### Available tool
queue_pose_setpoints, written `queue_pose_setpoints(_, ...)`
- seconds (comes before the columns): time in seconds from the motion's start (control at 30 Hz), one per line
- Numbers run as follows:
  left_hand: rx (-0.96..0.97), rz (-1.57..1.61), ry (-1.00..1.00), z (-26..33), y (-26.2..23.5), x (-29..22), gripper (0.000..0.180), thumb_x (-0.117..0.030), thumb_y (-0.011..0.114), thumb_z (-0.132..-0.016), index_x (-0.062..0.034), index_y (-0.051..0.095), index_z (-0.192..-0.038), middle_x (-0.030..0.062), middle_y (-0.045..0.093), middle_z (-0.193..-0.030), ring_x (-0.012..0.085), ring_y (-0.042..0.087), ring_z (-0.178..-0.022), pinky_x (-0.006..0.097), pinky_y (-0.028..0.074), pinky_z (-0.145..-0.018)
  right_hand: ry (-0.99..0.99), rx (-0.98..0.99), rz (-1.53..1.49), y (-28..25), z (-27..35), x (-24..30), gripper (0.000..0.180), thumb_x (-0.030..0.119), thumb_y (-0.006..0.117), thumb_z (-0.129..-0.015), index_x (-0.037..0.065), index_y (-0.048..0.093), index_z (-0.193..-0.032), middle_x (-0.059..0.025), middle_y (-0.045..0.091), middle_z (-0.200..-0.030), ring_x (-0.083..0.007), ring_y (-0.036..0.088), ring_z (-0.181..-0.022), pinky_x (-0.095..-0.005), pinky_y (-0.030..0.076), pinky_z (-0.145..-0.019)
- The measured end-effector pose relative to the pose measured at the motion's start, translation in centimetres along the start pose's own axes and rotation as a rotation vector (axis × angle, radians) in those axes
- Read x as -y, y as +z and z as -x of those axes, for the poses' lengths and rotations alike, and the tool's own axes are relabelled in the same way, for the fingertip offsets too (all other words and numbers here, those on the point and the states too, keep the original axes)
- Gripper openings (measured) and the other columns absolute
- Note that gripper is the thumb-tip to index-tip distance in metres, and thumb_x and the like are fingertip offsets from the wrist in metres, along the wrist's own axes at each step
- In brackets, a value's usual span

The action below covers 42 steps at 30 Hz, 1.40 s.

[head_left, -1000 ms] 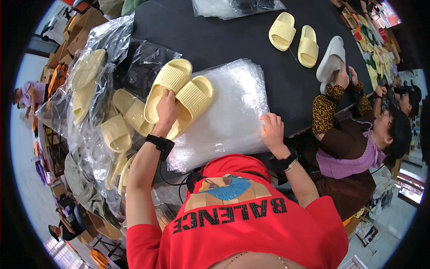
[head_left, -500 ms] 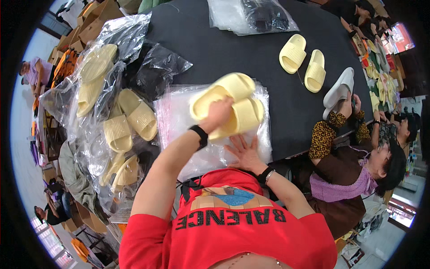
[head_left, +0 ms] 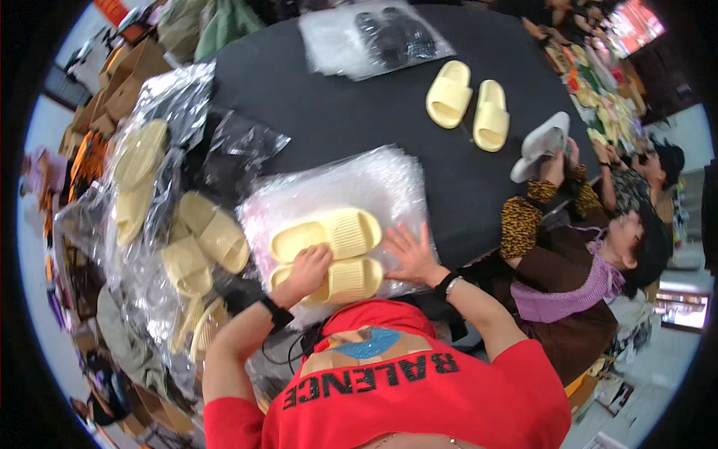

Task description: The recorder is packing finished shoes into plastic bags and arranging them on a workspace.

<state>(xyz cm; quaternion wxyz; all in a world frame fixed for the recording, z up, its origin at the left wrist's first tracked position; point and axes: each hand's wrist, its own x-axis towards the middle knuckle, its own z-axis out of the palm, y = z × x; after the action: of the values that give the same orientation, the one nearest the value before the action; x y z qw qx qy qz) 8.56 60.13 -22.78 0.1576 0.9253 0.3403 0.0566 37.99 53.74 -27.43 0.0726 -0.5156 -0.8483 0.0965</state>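
A pair of pale yellow slide slippers (head_left: 345,234) lies side by side on a stack of clear plastic bags (head_left: 366,179), toes pointing right. My left hand (head_left: 305,271) grips the pair at the footbeds, its fingers over the adjoining edges; the lower part of the nearer slipper is partly covered by it. To the right of the slippers, my right hand (head_left: 410,256) rests on the bags with fingers spread. It holds nothing, and its fingers are close to the slippers' toes.
Bagged yellow slippers (head_left: 213,232) are heaped on the left. Two loose yellow slippers (head_left: 449,96) sit farther back on the black table (head_left: 284,82), near a bag with dark slippers (head_left: 393,37). At right, a co-worker (head_left: 568,254) handles a grey slipper (head_left: 540,146).
My left hand has brought the slippers down and nearer to me, turning them level on the bags. My right hand stays spread on the stack. The whole view has also shifted.
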Motion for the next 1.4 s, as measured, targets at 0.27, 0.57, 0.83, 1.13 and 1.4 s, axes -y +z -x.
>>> queue_pose_setpoints(0.27, -0.108, -0.079, -0.236, -2.1, -5.6, 2.6, 0.022, -0.001, 0.054, -0.063, -0.0026, 0.051, -0.085, 0.0125, 0.052, -0.085, 0.0309, 0.055, -0.073, 0.040, 0.045, -0.063, 0.175, 0.216, -0.135, -3.5, -0.2, -0.1, 0.082, 0.059, 0.050, -0.074, 0.014, 0.023, -0.137, -0.0124, 0.018, -0.143, -0.0275, 0.017, -0.132, -0.0611, 0.003, -0.100)
queue_pose_setpoints(0.57, -0.045, -0.016, 0.096, -6.9, -8.4, -6.0, 0.020, -0.002, 0.056, -0.062, -0.0019, 0.051, -0.081, 0.0114, 0.051, -0.085, 0.0286, 0.054, -0.073, 0.038, 0.044, -0.061, 0.414, 0.153, -1.026, -12.0, -3.8, 2.0, 0.063, 0.015, 0.055, -0.076, 0.008, 0.027, -0.132, -0.0151, 0.051, -0.119, -0.0297, 0.051, -0.107, -0.0351, 0.042, -0.086)
queue_pose_setpoints(0.83, -0.345, 0.292, -0.007, -7.9, -8.9, -4.6, 0.030, -0.001, 0.057, -0.074, -0.0066, 0.052, -0.103, 0.0139, 0.053, -0.096, 0.0307, 0.055, -0.076, 0.039, 0.046, -0.065, 0.570, -0.546, -0.900, -13.5, -4.7, -5.5, 0.028, 0.003, 0.057, -0.071, 0.003, 0.051, -0.098, -0.0147, 0.062, -0.086, -0.0253, 0.061, -0.081, -0.0339, 0.048, -0.070)
queue_pose_setpoints(1.13, -0.095, 0.462, -0.252, -1.7, -4.8, -1.3, 0.020, -0.007, 0.057, -0.077, -0.0068, 0.059, -0.097, 0.0129, 0.058, -0.083, 0.0307, 0.058, -0.072, 0.038, 0.046, -0.064, 0.888, -0.906, -0.885, -17.5, -8.8, -17.9, 0.078, 0.016, 0.062, -0.075, -0.002, 0.016, -0.135, -0.0223, 0.032, -0.131, -0.0289, 0.039, -0.117, -0.0342, 0.033, -0.096)
queue_pose_setpoints(1.4, -0.202, 0.235, -0.393, 3.3, -4.1, 0.1, 0.031, -0.011, 0.059, -0.076, -0.0074, 0.054, -0.106, 0.0166, 0.051, -0.105, 0.0335, 0.048, -0.099, 0.042, 0.040, -0.080, 0.661, -0.170, -0.516, -8.4, -5.7, -6.0, 0.060, 0.025, 0.060, -0.076, 0.009, 0.037, -0.128, -0.0220, 0.031, -0.133, -0.0351, 0.031, -0.123, -0.0417, 0.027, -0.100)
